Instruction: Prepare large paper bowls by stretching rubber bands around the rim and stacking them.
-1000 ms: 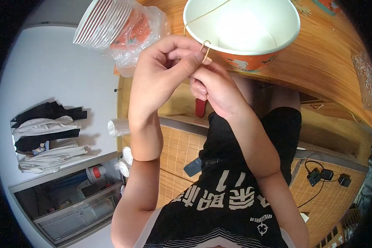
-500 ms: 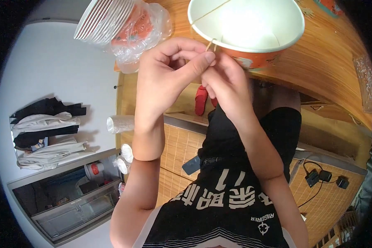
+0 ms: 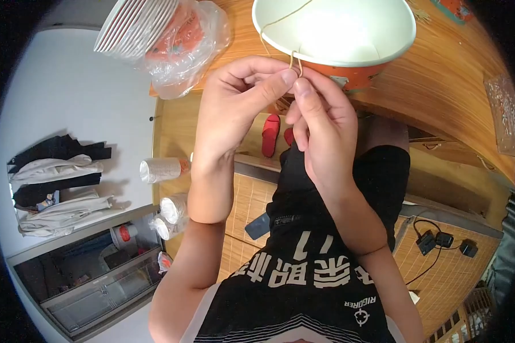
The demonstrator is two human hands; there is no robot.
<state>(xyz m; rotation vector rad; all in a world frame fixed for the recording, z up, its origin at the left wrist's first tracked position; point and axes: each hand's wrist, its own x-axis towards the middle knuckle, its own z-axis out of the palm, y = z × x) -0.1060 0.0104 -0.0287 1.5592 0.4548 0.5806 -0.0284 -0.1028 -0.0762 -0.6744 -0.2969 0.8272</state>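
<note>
The thin tan cord (image 3: 292, 60) stands in a small loop at the near rim of the large white-lined paper bucket (image 3: 377, 43), its far length running across the bucket's mouth. The left hand (image 3: 234, 106) pinches the loop's left strand between thumb and forefinger; the right hand (image 3: 328, 120) grips the right strand by its thumb tip, other fingers curled. Whether the strands cross or are knotted behind the fingertips cannot be told.

For good control, I would hold the left pinch firm as an anchor and let only the right fingertips work the cord, leaving the loop open enough to see through. Tension should be even and gentle, since a hard pull could drag the bucket along the table (image 3: 452, 86). The stack of paper buckets (image 3: 137, 28) at far left sits well apart from the work.
</note>
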